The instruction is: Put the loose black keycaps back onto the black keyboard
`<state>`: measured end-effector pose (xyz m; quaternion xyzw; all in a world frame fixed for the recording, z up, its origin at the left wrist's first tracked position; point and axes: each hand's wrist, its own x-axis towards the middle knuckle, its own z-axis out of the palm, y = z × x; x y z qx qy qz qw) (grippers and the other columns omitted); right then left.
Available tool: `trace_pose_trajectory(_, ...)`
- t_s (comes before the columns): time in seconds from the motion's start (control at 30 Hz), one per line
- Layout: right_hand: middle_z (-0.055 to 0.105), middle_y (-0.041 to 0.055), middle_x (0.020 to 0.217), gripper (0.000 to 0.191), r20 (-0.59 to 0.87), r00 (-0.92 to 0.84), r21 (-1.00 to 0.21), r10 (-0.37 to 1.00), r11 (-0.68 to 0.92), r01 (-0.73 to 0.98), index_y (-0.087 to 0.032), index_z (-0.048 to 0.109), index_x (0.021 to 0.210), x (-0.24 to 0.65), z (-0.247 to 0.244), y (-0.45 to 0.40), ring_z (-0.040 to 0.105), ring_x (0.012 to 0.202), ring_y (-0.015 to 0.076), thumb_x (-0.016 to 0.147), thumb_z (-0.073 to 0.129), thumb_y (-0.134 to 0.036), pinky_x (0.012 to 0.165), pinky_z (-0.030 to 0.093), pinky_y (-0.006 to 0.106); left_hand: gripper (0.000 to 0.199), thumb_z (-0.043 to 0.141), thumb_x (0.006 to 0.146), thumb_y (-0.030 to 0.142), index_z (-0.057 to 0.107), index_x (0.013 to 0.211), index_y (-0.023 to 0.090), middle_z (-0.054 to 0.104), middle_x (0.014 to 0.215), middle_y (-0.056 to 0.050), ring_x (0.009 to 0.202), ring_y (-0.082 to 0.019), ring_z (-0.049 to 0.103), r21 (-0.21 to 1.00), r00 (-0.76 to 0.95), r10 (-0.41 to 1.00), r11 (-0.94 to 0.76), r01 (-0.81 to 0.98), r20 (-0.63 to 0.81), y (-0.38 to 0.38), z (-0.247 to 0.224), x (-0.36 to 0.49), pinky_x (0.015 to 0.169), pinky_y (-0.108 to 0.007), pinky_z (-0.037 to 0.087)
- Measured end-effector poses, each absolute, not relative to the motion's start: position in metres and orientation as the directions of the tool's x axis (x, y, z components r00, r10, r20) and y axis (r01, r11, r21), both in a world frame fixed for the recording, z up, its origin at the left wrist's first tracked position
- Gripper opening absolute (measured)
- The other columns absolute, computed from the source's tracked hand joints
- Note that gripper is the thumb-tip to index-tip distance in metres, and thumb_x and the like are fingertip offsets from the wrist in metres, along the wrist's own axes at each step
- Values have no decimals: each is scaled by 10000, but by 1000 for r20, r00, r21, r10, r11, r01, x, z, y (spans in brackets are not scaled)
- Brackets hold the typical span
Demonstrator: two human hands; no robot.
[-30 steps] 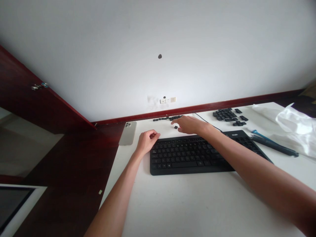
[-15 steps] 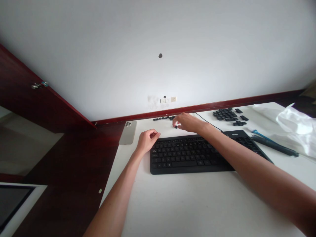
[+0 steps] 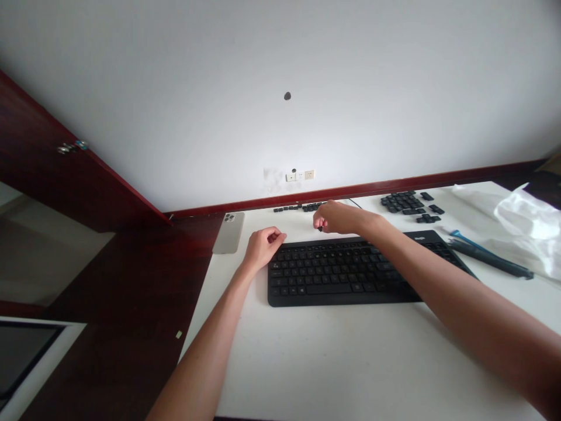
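Note:
A black keyboard (image 3: 324, 275) lies on the white table. My left hand (image 3: 262, 247) rests at its upper left corner, fingers curled in loosely with nothing visible in them. Beyond the keyboard's top edge, my right hand (image 3: 335, 217) pinches a small black keycap (image 3: 320, 228) just above the tabletop. Behind that hand a row of loose black keycaps (image 3: 287, 208) runs along the table's far edge, partly hidden by the fingers. My right forearm crosses over the keyboard's right part and covers some of its keys.
A phone (image 3: 228, 233) lies face down at the left edge. Toward the back right is a cluster of keycaps (image 3: 401, 202). Farther right are a blue-and-black tool-like item (image 3: 491, 257) and a clear plastic bag (image 3: 526, 216). A cable (image 3: 354, 203) runs behind my right hand.
My right hand has drawn slightly right and back from the keycap row, with the small keycap still at its fingertips. My left hand stays at the keyboard's corner. The view has shifted slightly.

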<state>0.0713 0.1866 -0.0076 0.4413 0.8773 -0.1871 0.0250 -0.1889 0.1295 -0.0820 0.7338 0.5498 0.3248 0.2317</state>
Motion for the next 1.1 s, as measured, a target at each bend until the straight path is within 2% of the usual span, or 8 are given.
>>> trace_pose_trajectory(0.27, 788, 22, 979, 182, -335, -714, -464, 615, 552, 693, -218, 753, 935, 66, 16, 164, 722, 901, 225, 753, 749, -216, 720, 510, 296, 277, 608, 921, 412, 694, 759, 204, 713, 736, -3, 678, -158, 617, 686, 175, 962, -271, 675, 208, 129, -83, -188, 667, -264, 425)
trace_pose_trajectory(0.5, 787, 15, 868, 182, -382, -702, -473, 601, 526, 707, -209, 748, 867, 57, 14, 154, 723, 860, 227, 714, 709, -118, 707, 491, 293, 282, 605, 920, 417, 690, 755, 205, 700, 714, 5, 651, -149, 593, 686, 167, 967, -255, 681, 194, 130, -82, -188, 648, -262, 410)
trace_pose_trajectory(0.67, 776, 26, 830, 232, -381, -653, -404, 655, 517, 754, -201, 732, 874, 51, 15, 144, 715, 822, 217, 722, 648, -47, 674, 467, 283, 288, 603, 918, 425, 691, 758, 203, 695, 704, 5, 654, -150, 596, 691, 169, 968, -253, 678, 188, 129, -82, -188, 641, -262, 402)
trace_pose_trajectory(0.83, 741, 46, 764, 266, -311, -633, -260, 709, 577, 774, -173, 726, 849, 42, 16, 129, 681, 710, 190, 743, 573, 17, 605, 413, 271, 292, 604, 915, 432, 694, 757, 204, 690, 699, 10, 660, -152, 603, 692, 161, 972, -233, 684, 170, 130, -82, -189, 638, -266, 394)
trace_pose_trajectory(1.1, 738, 71, 813, 306, -247, -623, -145, 742, 608, 781, -157, 714, 853, 35, 17, 118, 671, 700, 180, 753, 542, 74, 563, 366, 259, 302, 601, 916, 447, 695, 753, 211, 683, 691, 12, 650, -152, 592, 678, 162, 970, -244, 693, 183, 130, -84, -189, 630, -275, 380)
